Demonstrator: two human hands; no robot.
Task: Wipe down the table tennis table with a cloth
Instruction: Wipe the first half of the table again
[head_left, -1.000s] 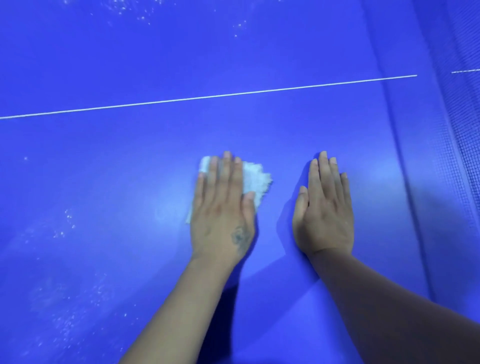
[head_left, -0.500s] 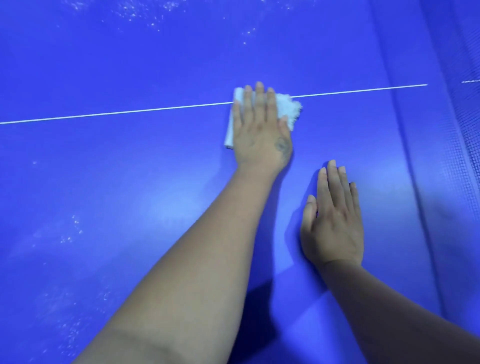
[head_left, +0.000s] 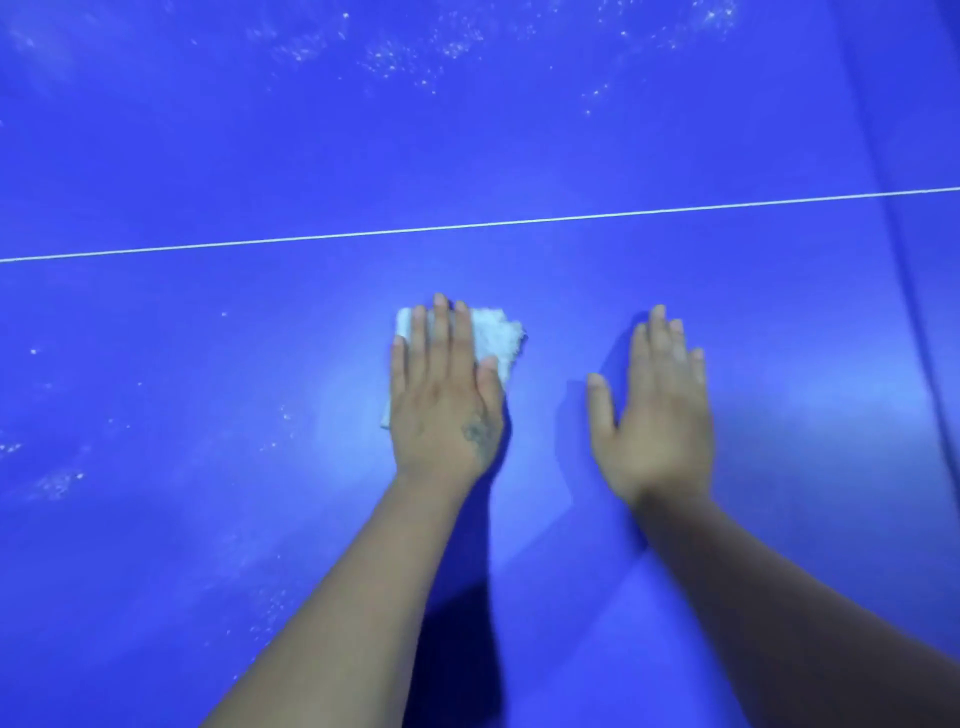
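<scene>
The blue table tennis bench fills the whole view, and its surface tells most of the story of progress. A thin white line crosses it from left to right, and no edge or corner of the bench can be made out for certain; a darker band down the right side may be the net or its shadow, but that is too vague to tell. Beyond the white line, toward the far side, scattered pale specks lie in a broad patch, so that part looks not yet wiped. On the near side, more specks gather toward the left, with a fainter trail running down toward the near left. The stretch around the hands, between those two patches, shows a smooth sheen with almost no specks, so it seems to be the portion already done. By that reading the job is partly through, with the far area and the left area left. The left hand lies flat with straight fingers, pressing on the white cloth, which sits on the bench just on the near side of the line, its upper right corner showing past the fingertips. The right hand rests flat and spread on the bare surface just beside it, holding nothing and probably serving as a brace.
</scene>
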